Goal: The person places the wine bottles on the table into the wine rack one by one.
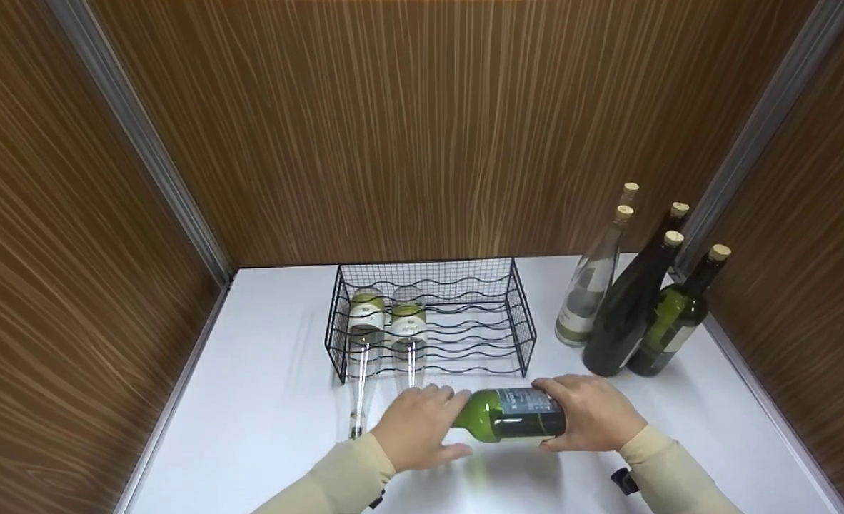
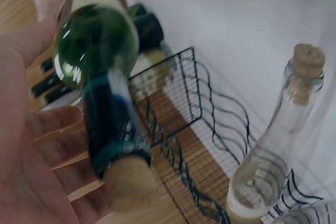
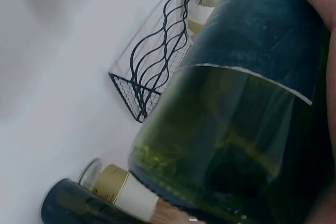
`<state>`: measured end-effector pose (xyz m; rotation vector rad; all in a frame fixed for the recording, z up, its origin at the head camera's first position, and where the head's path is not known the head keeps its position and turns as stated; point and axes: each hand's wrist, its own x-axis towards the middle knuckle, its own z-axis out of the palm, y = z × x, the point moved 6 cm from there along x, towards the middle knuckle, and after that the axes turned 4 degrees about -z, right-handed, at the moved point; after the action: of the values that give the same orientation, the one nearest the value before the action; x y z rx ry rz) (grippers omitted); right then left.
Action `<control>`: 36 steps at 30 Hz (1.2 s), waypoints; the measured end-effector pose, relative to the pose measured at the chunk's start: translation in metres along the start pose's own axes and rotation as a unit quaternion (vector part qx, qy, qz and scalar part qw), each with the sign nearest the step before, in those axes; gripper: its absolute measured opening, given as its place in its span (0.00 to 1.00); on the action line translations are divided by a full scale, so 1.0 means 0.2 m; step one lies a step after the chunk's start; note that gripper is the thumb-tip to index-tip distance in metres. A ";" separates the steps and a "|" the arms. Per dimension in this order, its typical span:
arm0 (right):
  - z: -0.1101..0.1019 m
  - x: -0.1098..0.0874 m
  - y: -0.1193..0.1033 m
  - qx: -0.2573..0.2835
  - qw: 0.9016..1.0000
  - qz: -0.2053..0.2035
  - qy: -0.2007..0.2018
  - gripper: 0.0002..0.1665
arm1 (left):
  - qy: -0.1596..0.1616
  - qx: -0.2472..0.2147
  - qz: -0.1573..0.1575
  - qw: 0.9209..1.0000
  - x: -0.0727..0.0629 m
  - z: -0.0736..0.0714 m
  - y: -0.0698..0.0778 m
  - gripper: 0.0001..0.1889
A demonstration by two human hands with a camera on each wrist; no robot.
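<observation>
A green wine bottle (image 1: 529, 415) with a dark blue label lies sideways in the air above the white table. My right hand (image 1: 597, 414) grips it around the base end, fingers over the top and thumb below. Around the neck side is my left hand (image 1: 422, 425), its thumb apart and its fingers loosely extended. In the left wrist view those fingers lie behind the corked neck (image 2: 115, 124) without closing on it; contact is hard to tell. Just beyond the hands, a black wire rack (image 1: 465, 275) holds two clear bottles lying side by side, the left one (image 1: 366, 335) and the right one (image 1: 409, 332).
Several corked bottles stand at the right: clear ones (image 1: 580, 307), dark ones (image 1: 620, 328) and a green one (image 1: 679, 321). Wood-grain panels (image 1: 422, 143) enclose the table (image 1: 265, 343) at the back and sides. The left clear bottle's neck sticks out in front of the rack.
</observation>
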<state>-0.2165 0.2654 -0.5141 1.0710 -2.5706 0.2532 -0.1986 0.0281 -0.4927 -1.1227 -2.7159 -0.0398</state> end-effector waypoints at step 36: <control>0.12 0.10 -0.08 0.121 0.991 0.021 -0.059 0.51 | -0.077 -0.057 -0.081 0.992 -0.18 0.17 -0.03 0.33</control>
<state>-0.2243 0.2351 -0.5294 1.1457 -2.7234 0.5393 -0.1843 0.0024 -0.5331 -0.9675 -2.9715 -0.1407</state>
